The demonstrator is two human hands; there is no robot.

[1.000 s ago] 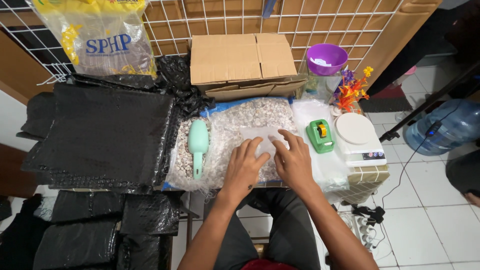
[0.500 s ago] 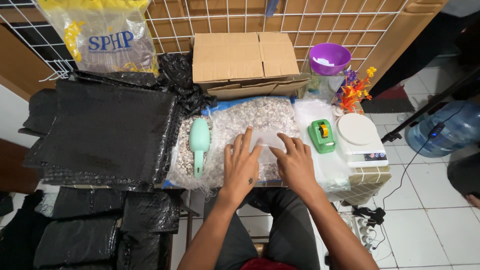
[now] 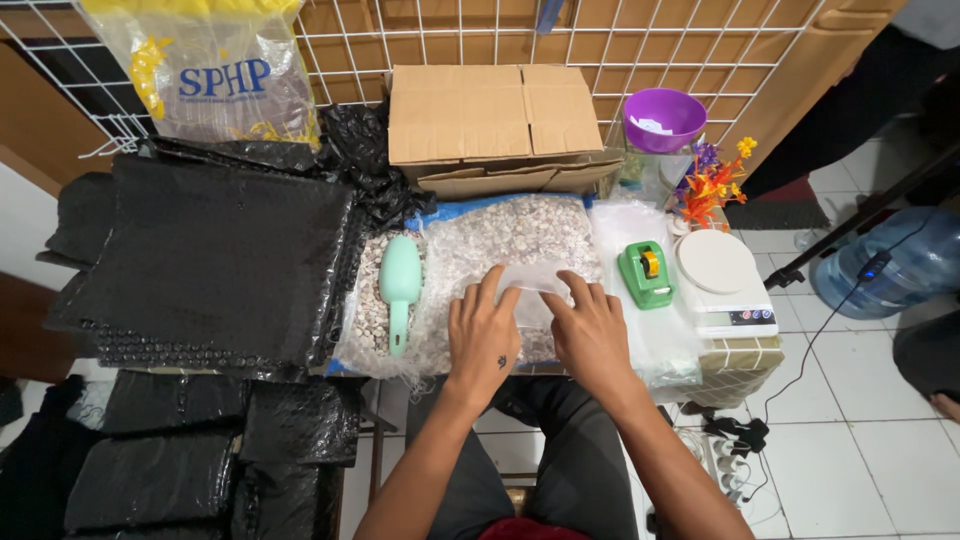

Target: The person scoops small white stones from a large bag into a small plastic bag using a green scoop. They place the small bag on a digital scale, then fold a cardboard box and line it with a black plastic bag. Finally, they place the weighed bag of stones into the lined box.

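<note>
My left hand and my right hand lie side by side on a small clear plastic bag, fingers spread and pressing it flat. The bag rests on top of a large clear sack of small pale shells that covers the table in front of me. A mint-green scoop lies on the shells to the left of my left hand. A green tape dispenser sits just right of my right hand.
A white kitchen scale stands at the right edge. Behind are a cardboard box, a purple bowl and orange artificial flowers. Black bubble-wrap sheets pile up on the left. A water jug stands on the floor.
Both hands have slid slightly across the small clear bag, smoothing it; the view has shifted a little. Nothing else moved.
</note>
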